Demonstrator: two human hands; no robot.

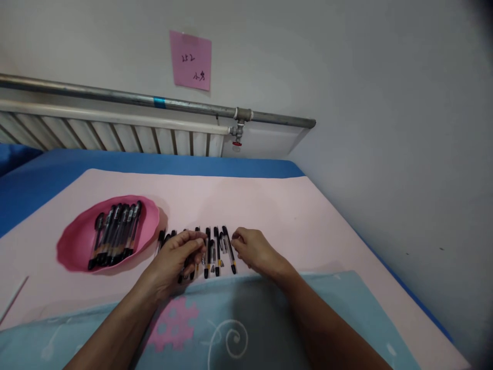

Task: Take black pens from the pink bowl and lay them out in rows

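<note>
A row of black-capped pens [216, 252] lies on the pink tabletop, with clear barrels and yellowish bands near their lower ends. Small loose pen parts [212, 252] sit between them. Over the left part of the row is my left hand [181, 253], thumb and index finger drawn together near a pen's upper end. Whatever it pinches is too small to make out, and it covers several pens. Just right of the rightmost pen [229, 249], my right hand [252, 249] has its fingers curled closed. Its fingertips face the pen, and their contents are hidden.
A pink scalloped bowl [73, 246] holding several capped pens [119, 231] stands left of my hands. Light blue patterned cloth [231, 318] covers the near edge. A white stick [13, 300] lies far left. Behind are a radiator [127, 136] and a pipe [200, 107]; a wall [404, 169] borders the right.
</note>
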